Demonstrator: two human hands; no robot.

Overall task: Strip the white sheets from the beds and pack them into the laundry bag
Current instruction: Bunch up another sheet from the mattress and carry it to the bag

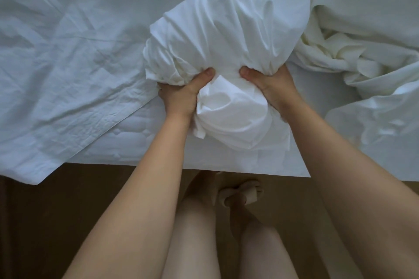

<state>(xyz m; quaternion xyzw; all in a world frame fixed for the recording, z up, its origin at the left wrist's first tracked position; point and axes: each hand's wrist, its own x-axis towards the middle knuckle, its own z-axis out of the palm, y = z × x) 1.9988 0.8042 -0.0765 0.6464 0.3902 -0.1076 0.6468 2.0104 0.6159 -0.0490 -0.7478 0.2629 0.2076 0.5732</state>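
A bunched white sheet (226, 36) forms a big bundle over the near edge of the bed. My left hand (181, 95) grips the bundle's gathered neck from the left, thumb on top. My right hand (269, 88) grips it from the right, thumb pressed into the cloth. Below the two hands a rounded fold of the same sheet (231, 118) bulges toward me. No laundry bag is in view.
A flat wrinkled sheet (68, 63) covers the bed's left side and hangs over the edge. A crumpled cream duvet (362, 52) lies at the right. The bare quilted mattress (145, 133) shows near the edge. Below are brown floor (68, 210), my legs and a sandalled foot (244, 192).
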